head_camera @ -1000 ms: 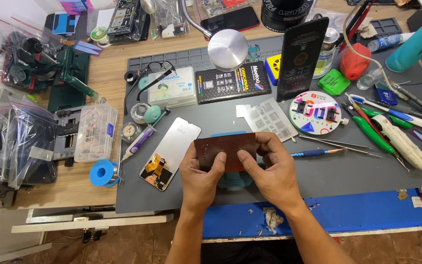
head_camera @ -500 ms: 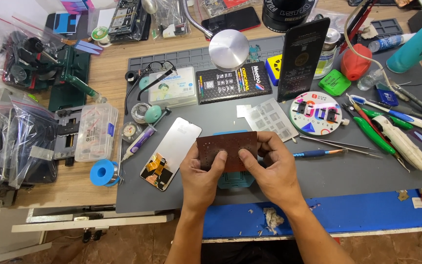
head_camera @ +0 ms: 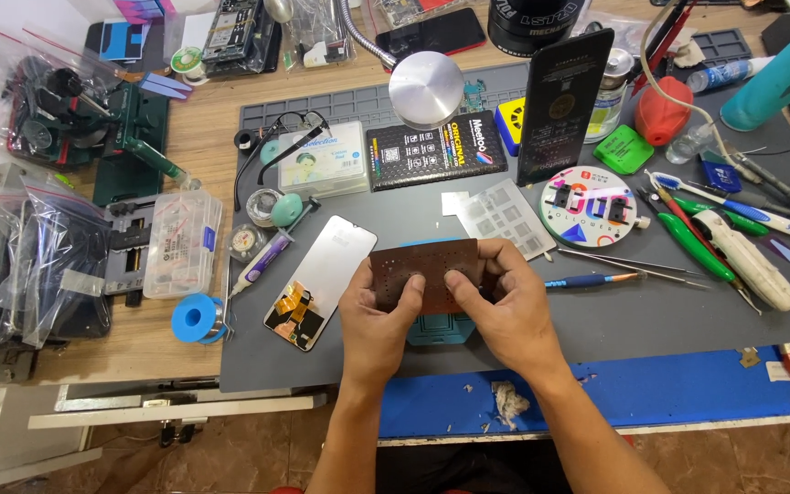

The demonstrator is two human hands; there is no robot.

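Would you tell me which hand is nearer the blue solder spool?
Left. The left hand lies just right of the blue solder spool; the right hand is farther right.

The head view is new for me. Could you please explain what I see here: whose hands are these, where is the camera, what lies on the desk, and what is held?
The camera sits on a person's head and looks down at that person's own two bare hands. The left hand and right hand together hold a flat brown plate with small holes above a grey work mat. Beside the left hand lies a phone screen part, face down. To the right lie tweezers and screwdrivers. A blue solder roll sits at the mat's left edge.
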